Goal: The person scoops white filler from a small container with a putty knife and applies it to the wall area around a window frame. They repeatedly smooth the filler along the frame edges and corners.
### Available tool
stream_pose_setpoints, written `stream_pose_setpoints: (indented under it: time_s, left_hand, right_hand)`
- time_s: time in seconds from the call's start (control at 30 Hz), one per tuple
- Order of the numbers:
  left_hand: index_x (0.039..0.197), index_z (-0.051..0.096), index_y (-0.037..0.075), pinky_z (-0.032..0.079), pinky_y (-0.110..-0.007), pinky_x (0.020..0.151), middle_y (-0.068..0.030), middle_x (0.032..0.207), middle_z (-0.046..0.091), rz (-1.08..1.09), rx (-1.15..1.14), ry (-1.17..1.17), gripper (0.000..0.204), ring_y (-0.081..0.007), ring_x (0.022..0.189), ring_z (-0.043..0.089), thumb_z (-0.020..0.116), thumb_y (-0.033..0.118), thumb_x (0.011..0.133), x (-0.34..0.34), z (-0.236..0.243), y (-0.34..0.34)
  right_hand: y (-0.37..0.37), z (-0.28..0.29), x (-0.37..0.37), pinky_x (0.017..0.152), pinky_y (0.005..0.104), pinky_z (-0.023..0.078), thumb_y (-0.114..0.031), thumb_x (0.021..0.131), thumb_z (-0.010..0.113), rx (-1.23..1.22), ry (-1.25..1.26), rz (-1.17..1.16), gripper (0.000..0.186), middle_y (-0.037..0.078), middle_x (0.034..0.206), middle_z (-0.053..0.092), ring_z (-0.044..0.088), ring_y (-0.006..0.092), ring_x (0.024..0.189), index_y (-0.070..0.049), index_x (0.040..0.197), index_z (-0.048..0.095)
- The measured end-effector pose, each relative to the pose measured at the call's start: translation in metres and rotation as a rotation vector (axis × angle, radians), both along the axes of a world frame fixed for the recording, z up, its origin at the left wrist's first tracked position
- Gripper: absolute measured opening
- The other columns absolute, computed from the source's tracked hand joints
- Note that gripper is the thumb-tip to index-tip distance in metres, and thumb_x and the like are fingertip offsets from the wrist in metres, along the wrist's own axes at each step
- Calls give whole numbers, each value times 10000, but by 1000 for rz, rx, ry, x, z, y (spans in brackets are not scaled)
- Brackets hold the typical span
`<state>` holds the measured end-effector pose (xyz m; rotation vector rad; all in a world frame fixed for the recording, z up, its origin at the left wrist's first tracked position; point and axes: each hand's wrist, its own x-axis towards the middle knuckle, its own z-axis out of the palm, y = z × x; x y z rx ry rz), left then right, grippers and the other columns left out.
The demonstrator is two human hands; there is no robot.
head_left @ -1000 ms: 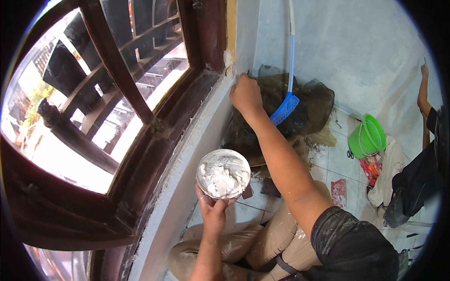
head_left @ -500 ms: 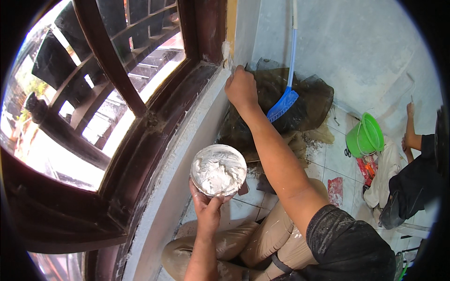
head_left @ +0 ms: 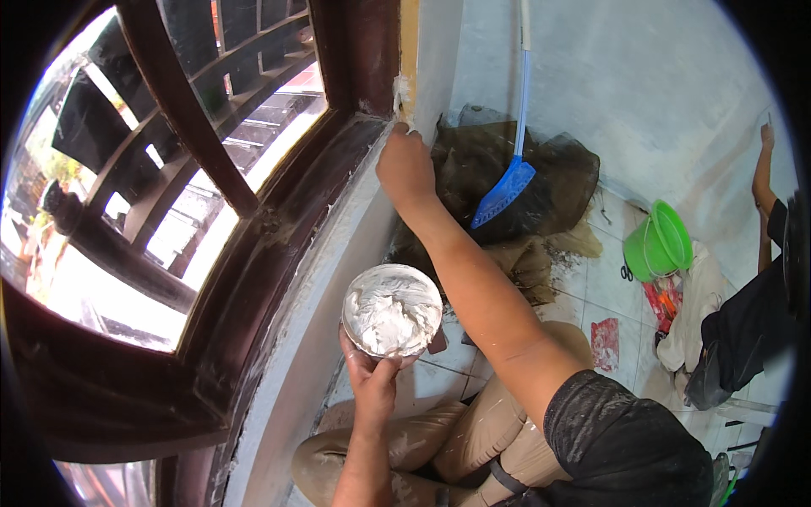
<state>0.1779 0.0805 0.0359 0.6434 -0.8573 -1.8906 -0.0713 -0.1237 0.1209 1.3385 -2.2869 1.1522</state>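
My left hand [head_left: 372, 382] grips a round tub [head_left: 348, 331] from below, thumb against its near side. Thick white paste [head_left: 390, 318], like putty or filler, is heaped inside and smeared up the walls. My right arm stretches forward, and my right hand [head_left: 406, 169] is closed at the inner edge of the windowsill [head_left: 353, 179], close to the wall corner. Whatever its fingers hold is hidden by the hand. White residue [head_left: 402, 95] sticks to the corner just beyond it.
A dark wooden window frame [head_left: 245, 198] fills the left. Dark crumpled sheeting [head_left: 557, 182] lies in the corner under a blue broom [head_left: 507, 190]. A green bucket [head_left: 655, 245] and scissors [head_left: 626, 272] are on the tiles. Another person [head_left: 743, 325] reaches to the right wall.
My right hand has shifted left and slightly nearer along the sill edge, its wrist turned. The tub stays in my left hand. The other person's arm has risen higher up the wall.
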Motion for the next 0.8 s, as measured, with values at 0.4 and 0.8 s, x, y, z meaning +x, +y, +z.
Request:
stream_pose_setpoints:
  time_s: [0.4,0.8]
  left_hand:
    - [1722,173,103,626,-361,836,-188,1572,470,-9,5,24,1004,-292,1304,621,518,-118,805,6,-4,-3]
    - [1731,171,80,684,-413,951,-199,1574,520,12,-27,-5,969,-325,1373,649,569,-66,860,2,1,2]
  right_hand:
    - [56,27,-45,889,541,616,-168,929,711,-215,-170,21,298,360,952,752,751,526,986,93,1066,750]
    - [63,27,-119,785,388,592,-227,988,722,-100,-456,282,342,245,1022,792,785,303,873,58,1173,761]
